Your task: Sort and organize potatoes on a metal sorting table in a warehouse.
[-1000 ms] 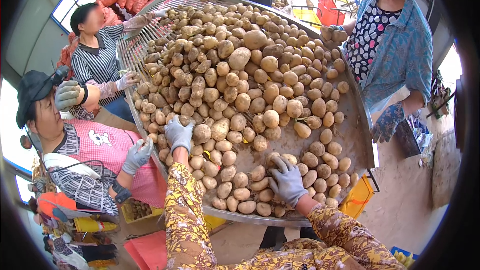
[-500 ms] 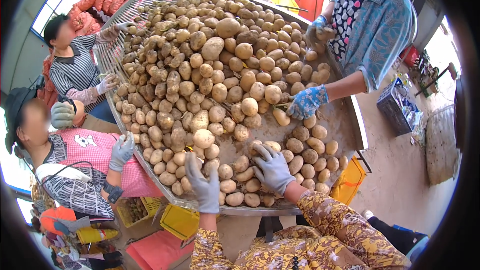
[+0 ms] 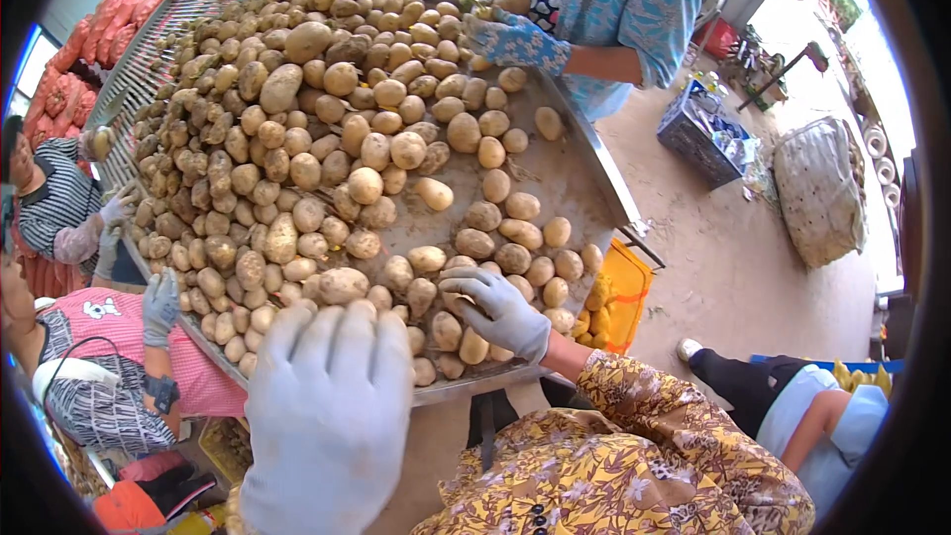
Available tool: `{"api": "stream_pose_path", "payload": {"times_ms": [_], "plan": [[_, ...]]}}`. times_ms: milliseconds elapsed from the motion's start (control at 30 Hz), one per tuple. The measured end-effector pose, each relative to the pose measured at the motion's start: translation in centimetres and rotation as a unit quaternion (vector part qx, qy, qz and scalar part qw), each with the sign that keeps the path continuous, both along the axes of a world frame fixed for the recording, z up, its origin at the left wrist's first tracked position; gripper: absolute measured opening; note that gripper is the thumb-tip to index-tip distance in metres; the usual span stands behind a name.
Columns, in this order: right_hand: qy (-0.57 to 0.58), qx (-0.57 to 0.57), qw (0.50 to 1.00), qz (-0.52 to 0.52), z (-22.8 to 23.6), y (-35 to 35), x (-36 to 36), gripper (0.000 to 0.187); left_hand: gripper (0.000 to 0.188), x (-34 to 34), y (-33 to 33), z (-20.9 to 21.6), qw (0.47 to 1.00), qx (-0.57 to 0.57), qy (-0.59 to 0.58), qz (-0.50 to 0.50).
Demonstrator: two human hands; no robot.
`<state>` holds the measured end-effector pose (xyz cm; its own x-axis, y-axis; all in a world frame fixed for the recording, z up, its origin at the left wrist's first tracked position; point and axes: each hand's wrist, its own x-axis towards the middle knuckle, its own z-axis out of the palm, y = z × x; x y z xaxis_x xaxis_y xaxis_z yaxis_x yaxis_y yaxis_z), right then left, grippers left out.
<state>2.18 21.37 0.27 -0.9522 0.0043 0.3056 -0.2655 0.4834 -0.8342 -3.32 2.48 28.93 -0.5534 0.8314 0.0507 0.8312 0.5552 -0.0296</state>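
Observation:
A big heap of potatoes (image 3: 342, 173) covers much of the metal sorting table (image 3: 555, 188). My left hand (image 3: 332, 406), in a pale grey glove, is raised close to the camera above the near edge. Its back shows and its fingers stretch out slightly apart; nothing is seen in it. At the near side of the heap, my right hand (image 3: 500, 315), gloved alike, bends its fingers round a potato (image 3: 454, 299), partly hidden under them. More loose potatoes lie to its right, along the table's near right corner.
Across the table a co-worker's flower-patterned glove (image 3: 517, 43) is among potatoes. Other co-workers' gloves (image 3: 160, 307) are along the left side. A yellow crate (image 3: 626, 297) with potatoes stands below the right corner. Red mesh sacks (image 3: 74, 89), a dark crate (image 3: 705, 134) and a white bale (image 3: 817, 188) stand around.
The view has turned right. My left hand has risen from the potatoes toward the camera. My right hand stays among the near potatoes. The co-worker's flowered glove has drawn back from the table's middle.

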Motion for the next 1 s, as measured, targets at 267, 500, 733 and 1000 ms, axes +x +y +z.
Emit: {"api": "stream_pose_path", "payload": {"times_ms": [267, 500, 733, 1000], "plan": [[-0.138, -0.089, 0.958, -0.236, 0.4, 7.8, 11.6, 0.027, 0.042, -1.6, 5.9, 0.5, 0.929, -0.269, 0.073, -0.242], [-0.15, -0.124, 0.943, -0.271, -0.4, 8.4, 12.3, 0.022, 0.045, -2.3, 8.9, -1.6, 0.958, -0.19, -0.067, -0.205], [-0.188, -0.159, 0.934, -0.258, 0.8, 7.8, 10.2, 0.021, 0.048, -3.7, 9.4, -4.1, 0.961, -0.14, -0.203, -0.122], [-0.131, -0.091, 0.889, -0.429, -5.0, 8.0, 14.5, 0.035, 0.07, -0.9, 4.2, -21.6, 0.98, 0.069, -0.189, 0.006]]}}
